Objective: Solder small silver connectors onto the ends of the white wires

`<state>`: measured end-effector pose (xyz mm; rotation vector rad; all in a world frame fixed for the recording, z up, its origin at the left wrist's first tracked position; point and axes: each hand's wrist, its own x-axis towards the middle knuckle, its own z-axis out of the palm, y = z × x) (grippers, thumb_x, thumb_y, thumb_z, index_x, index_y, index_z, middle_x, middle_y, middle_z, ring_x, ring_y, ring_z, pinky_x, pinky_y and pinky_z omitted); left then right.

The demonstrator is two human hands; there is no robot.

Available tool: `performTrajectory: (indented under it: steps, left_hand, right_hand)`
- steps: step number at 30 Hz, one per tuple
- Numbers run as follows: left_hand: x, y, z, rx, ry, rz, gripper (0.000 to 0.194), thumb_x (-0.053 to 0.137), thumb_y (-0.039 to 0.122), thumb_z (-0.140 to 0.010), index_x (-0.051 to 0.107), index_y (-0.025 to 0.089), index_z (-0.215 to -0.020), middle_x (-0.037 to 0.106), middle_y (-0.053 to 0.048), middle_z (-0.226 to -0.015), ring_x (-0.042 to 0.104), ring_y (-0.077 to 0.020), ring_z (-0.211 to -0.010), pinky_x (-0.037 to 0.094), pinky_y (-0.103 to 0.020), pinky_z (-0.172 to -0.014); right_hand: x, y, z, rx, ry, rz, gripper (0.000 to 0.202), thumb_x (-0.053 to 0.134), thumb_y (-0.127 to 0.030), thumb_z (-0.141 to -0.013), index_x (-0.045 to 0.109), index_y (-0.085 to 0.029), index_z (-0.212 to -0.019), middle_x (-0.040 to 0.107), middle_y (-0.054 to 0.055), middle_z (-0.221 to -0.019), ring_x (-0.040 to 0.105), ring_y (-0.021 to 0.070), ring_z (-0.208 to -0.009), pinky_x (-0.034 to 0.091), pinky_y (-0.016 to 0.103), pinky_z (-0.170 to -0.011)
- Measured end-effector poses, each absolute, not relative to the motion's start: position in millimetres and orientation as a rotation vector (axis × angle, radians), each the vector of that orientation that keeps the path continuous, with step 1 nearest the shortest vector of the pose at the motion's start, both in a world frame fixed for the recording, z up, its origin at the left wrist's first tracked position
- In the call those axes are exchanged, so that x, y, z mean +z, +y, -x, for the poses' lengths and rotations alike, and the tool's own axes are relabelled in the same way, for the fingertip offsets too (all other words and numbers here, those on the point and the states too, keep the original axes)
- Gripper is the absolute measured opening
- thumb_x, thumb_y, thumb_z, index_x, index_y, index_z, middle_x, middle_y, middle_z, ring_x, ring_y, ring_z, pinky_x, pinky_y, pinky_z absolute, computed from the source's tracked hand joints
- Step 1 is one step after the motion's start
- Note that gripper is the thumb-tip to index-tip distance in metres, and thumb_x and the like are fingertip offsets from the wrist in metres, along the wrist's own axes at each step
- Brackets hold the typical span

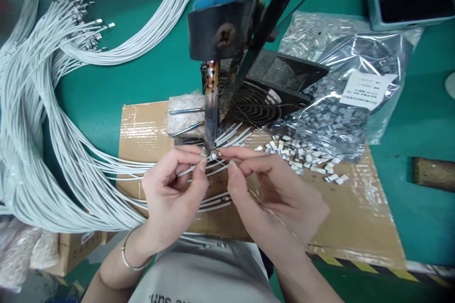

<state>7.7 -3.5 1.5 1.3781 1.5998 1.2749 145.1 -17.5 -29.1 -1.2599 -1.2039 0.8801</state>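
"Two narrow pinches, I see. What is in each?"

"The left hand (177, 194) has thumb and forefinger closed on a small metal piece (213, 155), right at the tip of the soldering iron (212, 85). The right hand (280, 189) pinches a thin wire (275, 216) near its end, the forefinger reaching out towards that metal piece."

"Does that forefinger touch it?"

"It seems to, but the fingertips crowd the spot and I cannot tell for sure."

"Which step would you call this?"

"Soldering, I'd judge: the metal piece being joined to one of the white cables (46, 118), with the thin wire as solder. Whether the joint has taken any is too small to make out."

"And the other parts?"

"Loose metal pieces (305, 154) lie scattered on the cardboard (355, 218) to the right of the iron, beside a clear bag (386, 52) of small grey pieces. The white cables are heaped on the desk (138, 83) at the left, several running under the left hand. A black fan (261, 102) stands just behind the iron."

"So what does the next move call for?"

"A steady left pinch, I'd say, so the piece stays aligned under the tip, and a slight feed of wire from the right. Small movements only: bare fingertips are very near what is presumably hot metal."
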Motion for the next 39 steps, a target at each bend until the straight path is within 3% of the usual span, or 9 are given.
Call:
performTrajectory:
  steps: [15, 23, 39]
  left_hand:
    - [0.3, -1.5, -7.9, 1.246, 1.589, -1.335, 0.012, 0.078, 0.008, -0.081, 0.074, 0.019, -0.077, 0.080, -0.005, -0.083, 0.047, -0.0063, -0.049, 0.033, -0.019, -0.042]
    - [-0.2, -4.2, -7.9, 1.259, 1.606, -1.398, 0.012, 0.078, 0.008, -0.084, 0.075, 0.019, -0.081, 0.081, -0.004, -0.086, 0.045, -0.0053, -0.048, 0.033, -0.019, -0.042]
    - [-4.9, -8.3, -2.3, 1.203, 1.617, -1.520, 0.013, 0.076, 0.007, -0.088, 0.078, 0.019, -0.084, 0.081, -0.007, -0.092, 0.051, -0.0078, -0.053, 0.038, -0.020, -0.045]
  right_hand:
    - [-29.2, -14.6, -144.3, 0.876, -1.216, 1.289, 0.018, 0.070, -0.010, -0.096, 0.065, -0.024, -0.086, 0.085, 0.005, -0.108, 0.083, 0.0208, -0.097, 0.061, 0.026, -0.062]
    - [-27.7, -15.8, -143.6, 0.880, -1.201, 1.298, 0.015, 0.072, -0.012, -0.097, 0.067, -0.024, -0.089, 0.085, 0.005, -0.110, 0.083, 0.0212, -0.100, 0.065, 0.032, -0.077]
    - [-27.3, -14.3, -143.3, 0.856, -1.216, 1.297, 0.016, 0.071, -0.011, -0.097, 0.067, -0.024, -0.087, 0.086, 0.006, -0.108, 0.084, 0.0216, -0.096, 0.065, 0.029, -0.067]
